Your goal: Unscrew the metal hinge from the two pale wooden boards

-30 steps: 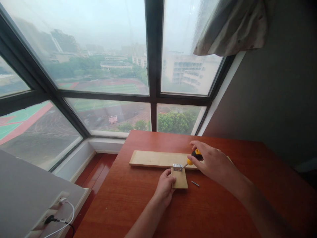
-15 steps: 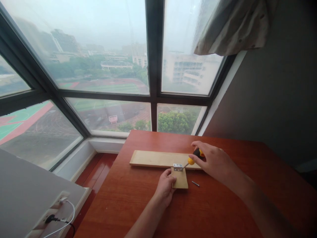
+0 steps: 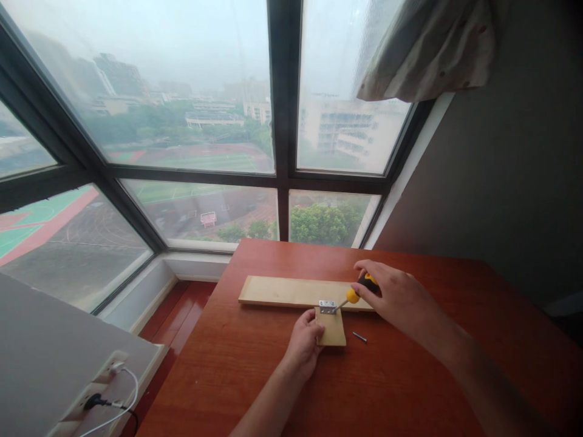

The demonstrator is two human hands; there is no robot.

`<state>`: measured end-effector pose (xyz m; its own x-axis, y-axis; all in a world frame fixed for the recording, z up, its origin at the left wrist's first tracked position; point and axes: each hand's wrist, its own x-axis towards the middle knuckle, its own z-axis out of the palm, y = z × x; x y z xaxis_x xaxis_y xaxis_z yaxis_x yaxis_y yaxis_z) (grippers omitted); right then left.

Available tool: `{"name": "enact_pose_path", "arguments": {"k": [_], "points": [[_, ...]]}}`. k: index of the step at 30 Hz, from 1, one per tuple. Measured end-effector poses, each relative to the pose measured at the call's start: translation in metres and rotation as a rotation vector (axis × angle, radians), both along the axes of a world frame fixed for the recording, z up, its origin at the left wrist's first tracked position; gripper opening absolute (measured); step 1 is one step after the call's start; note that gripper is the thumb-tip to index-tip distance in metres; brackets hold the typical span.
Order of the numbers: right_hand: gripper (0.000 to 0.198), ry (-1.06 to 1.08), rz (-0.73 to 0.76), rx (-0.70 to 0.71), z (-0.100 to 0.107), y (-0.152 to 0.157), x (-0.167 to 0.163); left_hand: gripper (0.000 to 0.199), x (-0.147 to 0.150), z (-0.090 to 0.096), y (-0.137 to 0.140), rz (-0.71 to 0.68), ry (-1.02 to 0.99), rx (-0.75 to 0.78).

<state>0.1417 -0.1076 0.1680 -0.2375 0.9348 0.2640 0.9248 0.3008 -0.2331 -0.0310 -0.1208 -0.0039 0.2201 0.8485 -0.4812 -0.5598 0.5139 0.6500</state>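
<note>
My left hand (image 3: pixel 306 341) grips the left edge of a small wooden board (image 3: pixel 332 331), thumb on top. A silver metal bracket with holes (image 3: pixel 327 306) sits at the board's far edge. My right hand (image 3: pixel 392 291) is closed around the yellow and black handle of a screwdriver (image 3: pixel 353 295). The screwdriver slants down to the left, its tip at the right side of the bracket; whether a screw is under the tip is too small to tell. Behind the bracket lies a long pale plank (image 3: pixel 282 291), its right end hidden by my right hand.
A small metal pin or screw (image 3: pixel 359 337) lies on the reddish wooden table (image 3: pixel 218 370), right of the small board. Windows (image 3: pixel 195 212) rise beyond the table's far edge. A wall socket with plugs (image 3: pixel 93 399) is at the lower left, and a curtain (image 3: pixel 432 54) hangs upper right.
My right hand and the screwdriver handle have shifted very slightly to the right, the tip staying at the bracket. The left hand and the board have not visibly moved.
</note>
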Motion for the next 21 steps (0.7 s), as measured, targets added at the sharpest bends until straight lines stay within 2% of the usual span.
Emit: {"name": "enact_pose_path", "arguments": {"k": [8,21], "points": [[0.032,0.040,0.001,-0.006,0.0022,-0.0005,-0.0011,0.046,-0.0012,0.0004,-0.0007,-0.019,0.016,0.009],[0.029,0.067,0.059,-0.015,0.0022,0.0039,-0.0039,0.045,0.0008,0.0033,-0.0008,-0.010,0.031,-0.004]]}}
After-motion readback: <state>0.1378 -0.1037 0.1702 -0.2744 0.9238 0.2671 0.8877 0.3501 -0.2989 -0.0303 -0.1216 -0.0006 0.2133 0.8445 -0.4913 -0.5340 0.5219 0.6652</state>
